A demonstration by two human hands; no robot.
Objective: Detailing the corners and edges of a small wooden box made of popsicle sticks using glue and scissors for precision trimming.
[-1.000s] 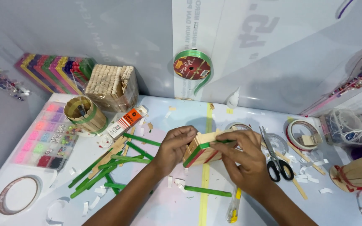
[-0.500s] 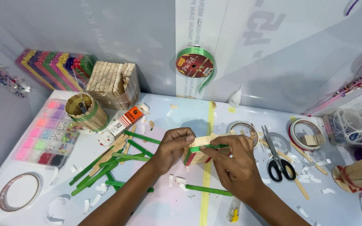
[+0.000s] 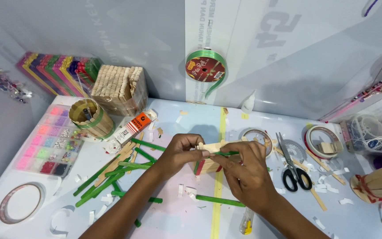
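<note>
A pale blue table carried craft clutter. Above its middle, the left hand and right hand met around a small box of wooden craft sticks, held just off the surface. Between them, fingertips of both hands pinched a green stick; its long axis ran left to right along the box's top. Loose green sticks lay left, black-handled scissors right.
</note>
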